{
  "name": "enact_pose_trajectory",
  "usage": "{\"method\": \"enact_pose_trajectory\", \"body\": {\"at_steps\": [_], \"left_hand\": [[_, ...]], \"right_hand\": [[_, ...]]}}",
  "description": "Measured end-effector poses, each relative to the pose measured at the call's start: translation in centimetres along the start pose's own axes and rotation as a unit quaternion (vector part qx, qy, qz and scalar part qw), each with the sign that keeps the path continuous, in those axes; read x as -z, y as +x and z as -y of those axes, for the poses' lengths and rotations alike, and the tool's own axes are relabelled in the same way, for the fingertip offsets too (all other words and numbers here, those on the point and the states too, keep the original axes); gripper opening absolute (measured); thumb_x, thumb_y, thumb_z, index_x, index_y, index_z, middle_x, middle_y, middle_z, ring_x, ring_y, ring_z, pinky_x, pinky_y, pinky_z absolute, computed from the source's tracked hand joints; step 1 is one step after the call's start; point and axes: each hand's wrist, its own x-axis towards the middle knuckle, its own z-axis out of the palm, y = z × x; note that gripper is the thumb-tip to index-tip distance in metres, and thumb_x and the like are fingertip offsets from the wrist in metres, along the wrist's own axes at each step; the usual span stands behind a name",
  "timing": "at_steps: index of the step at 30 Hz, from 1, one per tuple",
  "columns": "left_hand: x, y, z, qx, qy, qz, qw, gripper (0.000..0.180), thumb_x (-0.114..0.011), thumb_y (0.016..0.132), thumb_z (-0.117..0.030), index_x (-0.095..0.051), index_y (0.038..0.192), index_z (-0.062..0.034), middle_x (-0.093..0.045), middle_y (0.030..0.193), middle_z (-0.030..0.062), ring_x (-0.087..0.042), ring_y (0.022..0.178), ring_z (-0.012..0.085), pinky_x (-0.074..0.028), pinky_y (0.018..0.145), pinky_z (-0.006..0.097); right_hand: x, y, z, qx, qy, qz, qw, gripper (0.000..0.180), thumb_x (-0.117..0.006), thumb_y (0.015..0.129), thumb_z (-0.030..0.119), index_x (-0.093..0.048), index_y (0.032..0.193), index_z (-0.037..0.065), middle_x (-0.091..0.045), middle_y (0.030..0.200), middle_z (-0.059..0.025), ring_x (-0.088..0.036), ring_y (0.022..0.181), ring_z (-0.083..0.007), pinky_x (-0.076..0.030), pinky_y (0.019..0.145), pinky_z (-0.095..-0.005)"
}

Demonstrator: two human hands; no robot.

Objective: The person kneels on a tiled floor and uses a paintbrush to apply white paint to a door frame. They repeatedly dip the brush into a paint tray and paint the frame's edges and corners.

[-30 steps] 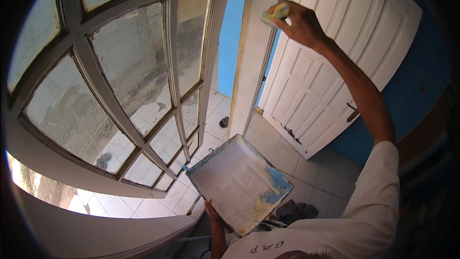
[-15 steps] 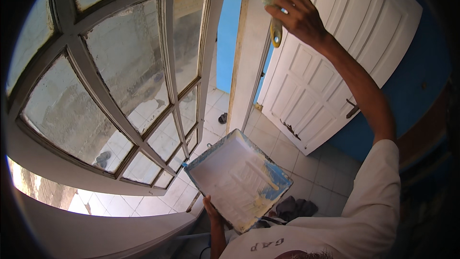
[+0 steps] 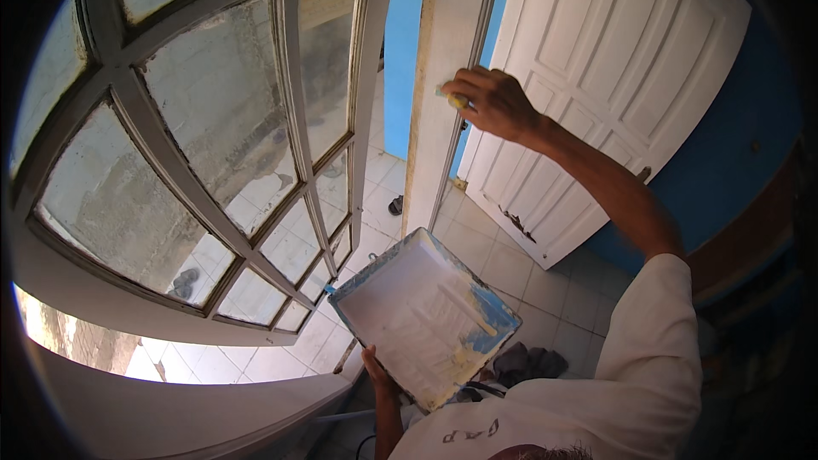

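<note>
My right hand [image 3: 499,106] is closed around a paintbrush [image 3: 458,102]; the yellow handle end shows, while the bristles are mostly hidden behind the fingers. The brush is against or very close to the whitish door-frame post [image 3: 446,25]; I cannot tell whether it touches. Low in the middle, my left hand [image 3: 377,370] grips the near left edge of a paint tray [image 3: 400,298]. White paint coats the tray's inside, with blue and yellowish smears toward its right end.
A white panelled door [image 3: 588,77] stands ajar to the right, beside a blue wall [image 3: 716,128]. At left is a paned window frame [image 3: 290,77] with grimy glass. Dark cloth [image 3: 528,365] lies near the tray on the tiled floor [image 3: 503,268]. A dark shoe [image 3: 395,204] lies beyond the post.
My right hand has come down and to the left along the post, turning the brush so its handle end faces me. My left hand and the tray have hardly moved.
</note>
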Motion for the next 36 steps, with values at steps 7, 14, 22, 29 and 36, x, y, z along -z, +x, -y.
{"method": "enact_pose_trajectory", "body": {"at_steps": [7, 14, 22, 29, 36], "left_hand": [[2.3, 1.3, 1.6, 0.0, -0.001, 0.005, 1.0, 0.058, -0.043, 0.102, -0.052, -0.057, 0.127, -0.0014, -0.066, 0.114, 0.0105, -0.066, 0.1, 0.0233, -0.055, 0.086, 0.037], [1.9, 0.8, 1.4, -0.017, 0.004, 0.014, 1.0, 0.059, -0.04, 0.105, -0.055, -0.057, 0.122, -0.0017, -0.065, 0.113, 0.0088, -0.064, 0.1, 0.0212, -0.054, 0.087, 0.036], [3.8, 0.7, 2.9, -0.031, 0.019, -0.048, 0.998, 0.061, -0.036, 0.107, -0.058, -0.057, 0.121, -0.0026, -0.063, 0.115, 0.0075, -0.061, 0.105, 0.019, -0.051, 0.091, 0.035], [5.8, 0.5, 3.5, -0.018, 0.019, -0.02, 0.999, 0.056, -0.038, 0.107, -0.056, -0.057, 0.118, -0.0044, -0.062, 0.112, 0.0053, -0.06, 0.104, 0.0182, -0.05, 0.091, 0.035], [6.3, 0.5, 4.0, 0.022, -0.038, -0.027, 0.999, 0.057, -0.041, 0.105, -0.056, -0.057, 0.122, -0.004, -0.063, 0.114, 0.0063, -0.06, 0.105, 0.0187, -0.05, 0.092, 0.036]], "right_hand": [[9.4, 9.6, -7.8, -0.036, -0.135, -0.137, 0.981, 0.017, -0.074, 0.089, 0.009, -0.069, 0.105, 0.009, -0.068, 0.095, -0.0068, -0.07, 0.086, -0.024, -0.058, 0.074, -0.0362], [8.1, 10.4, -5.2, 0.147, -0.237, -0.167, 0.946, 0.016, -0.076, 0.082, 0.005, -0.068, 0.096, 0.006, -0.061, 0.085, -0.0049, -0.06, 0.074, -0.0206, -0.05, 0.061, -0.0347], [-6.3, -1.5, 2.3, 0.159, -0.223, -0.007, 0.962, 0.01, -0.071, 0.087, 0.02, -0.067, 0.092, 0.014, -0.059, 0.096, 0.0038, -0.059, 0.092, -0.0145, -0.047, 0.075, -0.0352], [-12.6, -6.3, 6.7, 0.138, -0.147, 0.029, 0.979, 0.008, -0.07, 0.084, 0.017, -0.067, 0.089, 0.011, -0.057, 0.089, 0.0017, -0.057, 0.086, -0.0149, -0.043, 0.068, -0.0323], [-15.3, -8.0, 9.0, 0.091, -0.055, 0.062, 0.992, 0.009, -0.072, 0.081, 0.013, -0.065, 0.087, 0.013, -0.059, 0.089, 0.0004, -0.062, 0.083, -0.0168, -0.044, 0.063, -0.033]]}}
